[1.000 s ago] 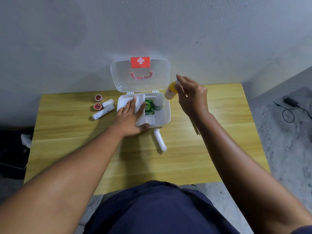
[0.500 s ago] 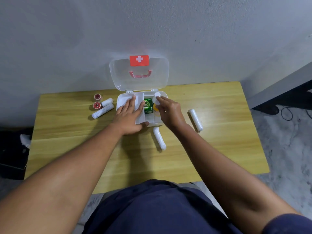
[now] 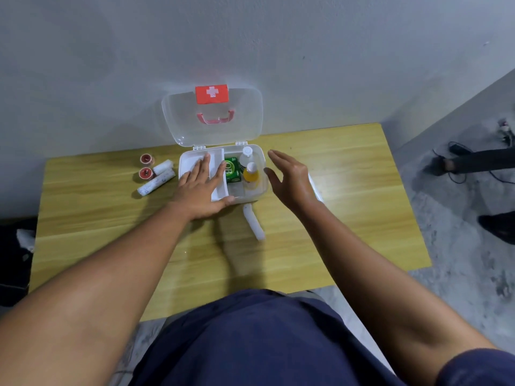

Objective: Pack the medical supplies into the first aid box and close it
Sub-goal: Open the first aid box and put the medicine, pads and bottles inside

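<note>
The white first aid box (image 3: 260,188) stands open at the table's back edge, its clear lid (image 3: 213,118) upright against the wall. Inside lie a green packet (image 3: 232,170), a clear bottle (image 3: 245,157) and a yellow bottle (image 3: 250,175). My left hand (image 3: 202,188) rests flat on the white inner tray (image 3: 216,190), fingers spread. My right hand (image 3: 288,178) hovers just right of the box, open and holding nothing. One white bandage roll (image 3: 254,224) lies in front of the box. Another roll (image 3: 316,188) is mostly hidden behind my right wrist.
Left of the box lie two red tape rolls (image 3: 146,166) and two white bandage rolls (image 3: 157,181) on the wooden table (image 3: 348,207). A person's legs and shoes (image 3: 473,162) and cables are on the floor at the right.
My right hand carried the yellow bottle into the box, let it go, and drew back to the right, empty. My left hand stayed on the tray.
</note>
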